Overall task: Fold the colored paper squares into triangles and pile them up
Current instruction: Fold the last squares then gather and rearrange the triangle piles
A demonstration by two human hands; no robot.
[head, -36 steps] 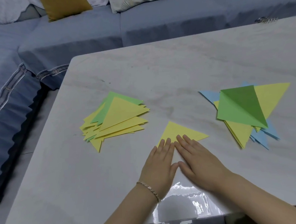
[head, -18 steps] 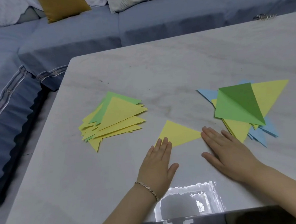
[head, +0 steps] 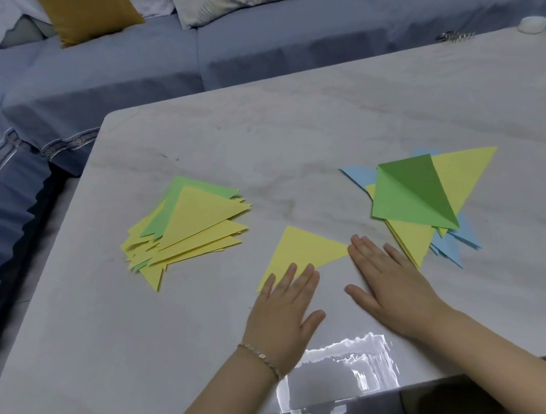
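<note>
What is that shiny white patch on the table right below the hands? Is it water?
Head view: it looks like glare, a light reflecting off the glossy table near its front edge, just below the left hand and right hand; head view again: the yellow triangle looks matte, with no shine.

table [head: 324,123]: glossy marble-look | yellow triangle [head: 303,249]: matt paper | sofa [head: 255,48]: blue cloth

Pale marble table [head: 293,135], glare patch at near edge; blue sofa [head: 129,71] behind, mustard cushion [head: 90,16].
</note>
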